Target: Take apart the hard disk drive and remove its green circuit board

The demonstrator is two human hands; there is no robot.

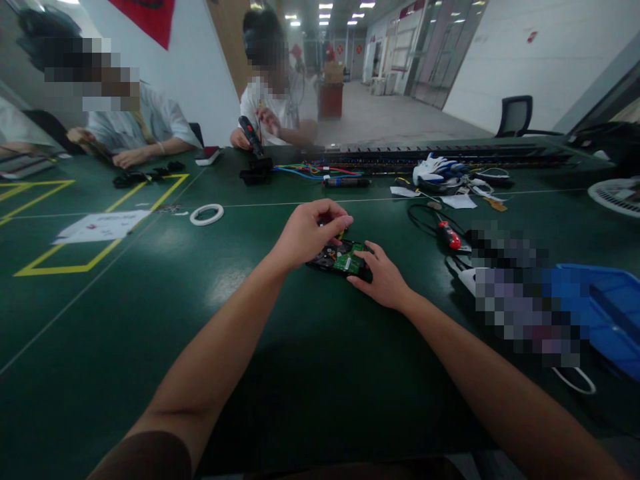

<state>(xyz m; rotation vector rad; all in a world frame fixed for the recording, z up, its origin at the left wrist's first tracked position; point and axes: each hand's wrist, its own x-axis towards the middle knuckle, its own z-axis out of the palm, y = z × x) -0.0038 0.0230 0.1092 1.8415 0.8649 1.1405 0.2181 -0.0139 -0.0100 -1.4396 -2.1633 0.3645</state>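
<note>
A black hard drive point(341, 259) with a green circuit board facing up lies on the dark green table point(150, 313). My left hand point(309, 231) hovers over its far left corner, fingers curled and pinched together around something too small to make out. My right hand point(383, 275) rests on the drive's right side, fingers pressed against its edge and holding it in place.
A red-handled screwdriver point(449, 235) and black cable lie to the right, a blue tray point(607, 313) further right. A white tape ring point(207, 214), paper sheet point(103, 225) and yellow floor-tape lines sit left. Gloves point(435, 170), wires and two seated people are across the table.
</note>
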